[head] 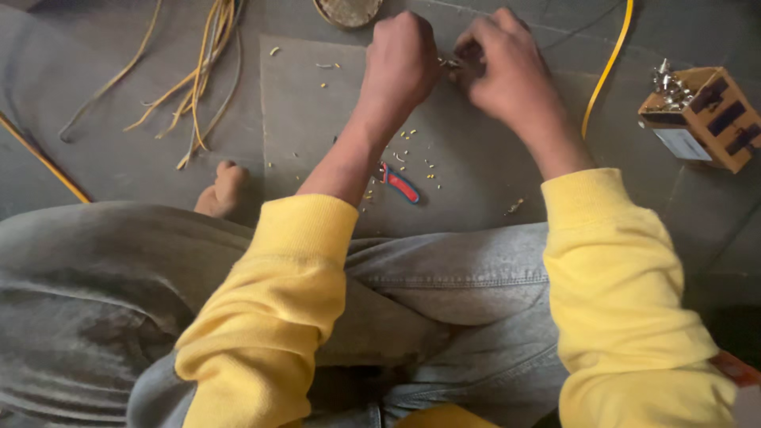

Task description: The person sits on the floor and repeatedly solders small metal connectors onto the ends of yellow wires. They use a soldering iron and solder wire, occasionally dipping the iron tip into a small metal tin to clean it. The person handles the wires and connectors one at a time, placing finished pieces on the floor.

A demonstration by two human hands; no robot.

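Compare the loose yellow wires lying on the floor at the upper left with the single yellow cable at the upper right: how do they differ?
The loose yellow wires are many short pale pieces, fanned out in a pile; the yellow cable is one brighter strand. The wires lie apart from both hands; the cable curves close past the right hand. The wires' cut ends show; the cable runs out of view. Both rest on the grey floor.

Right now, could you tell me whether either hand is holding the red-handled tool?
No, the tool lies on the mat beside the left forearm, while both hands work a small part together farther up.
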